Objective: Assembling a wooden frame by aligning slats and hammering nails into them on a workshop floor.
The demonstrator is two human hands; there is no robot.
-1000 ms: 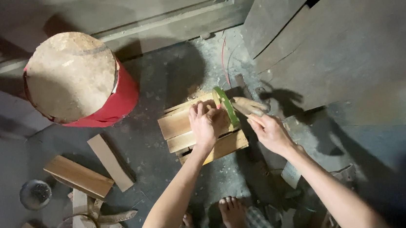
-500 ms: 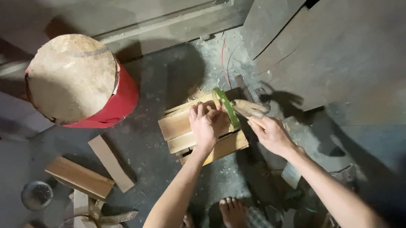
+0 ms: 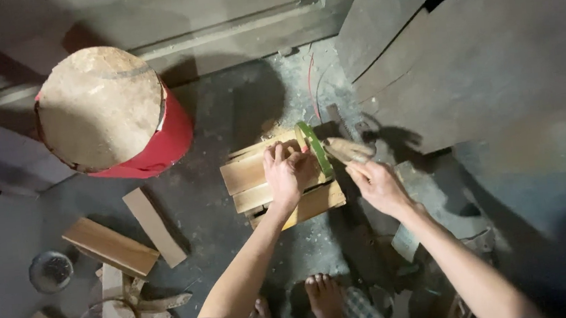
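Head view: the left hand point(image 3: 289, 172) lies palm down, fingers spread and pressed flat on a small pallet of wooden slats point(image 3: 250, 175) that rests on the grey concrete floor point(image 3: 225, 123) near the middle of the frame. Its fingertips reach toward 12 o'clock and touch a green bamboo strip point(image 3: 315, 146), which lies across the slats' right end, running from about 11 o'clock to 5 o'clock. The hand pins both strip and slats; it is not closed around either.

The right hand point(image 3: 377, 185) sits just at 3 o'clock of the left hand, apart from it. Its fingers are wrapped around the pale wooden handle of a tool point(image 3: 350, 150), which points toward 10 o'clock and meets the bamboo strip's upper part. The working end of the tool is too dark to make out. So the strip lies between the two hands, touching the left one and just beside the right.

At 10 o'clock of the pallet stands a red drum point(image 3: 159, 146) capped with a round wooden block point(image 3: 99, 107). At 8 o'clock, well apart, loose wooden planks point(image 3: 110, 246) and offcuts lie on the floor beside a small round tin point(image 3: 50, 271). At 6 o'clock a bare foot point(image 3: 322, 295) shows between the forearms. Dark boards point(image 3: 479, 60) lean at 2 o'clock.
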